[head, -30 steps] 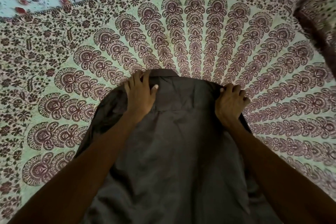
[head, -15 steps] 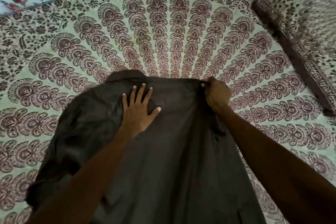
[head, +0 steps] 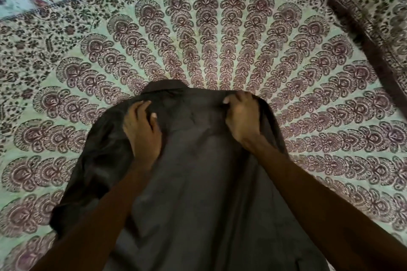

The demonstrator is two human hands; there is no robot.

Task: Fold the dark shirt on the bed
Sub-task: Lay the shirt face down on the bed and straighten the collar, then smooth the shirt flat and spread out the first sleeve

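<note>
Two hands grip the dark shirt (head: 198,182) on a bedspread (head: 220,39) — left hand (head: 142,131) at ten o'clock, right hand (head: 241,120) pinching at one o'clock.

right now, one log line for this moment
dark shirt: spread on bed | left hand: on shirt near collar, grip unclear | right hand: grips shoulder fabric
</note>
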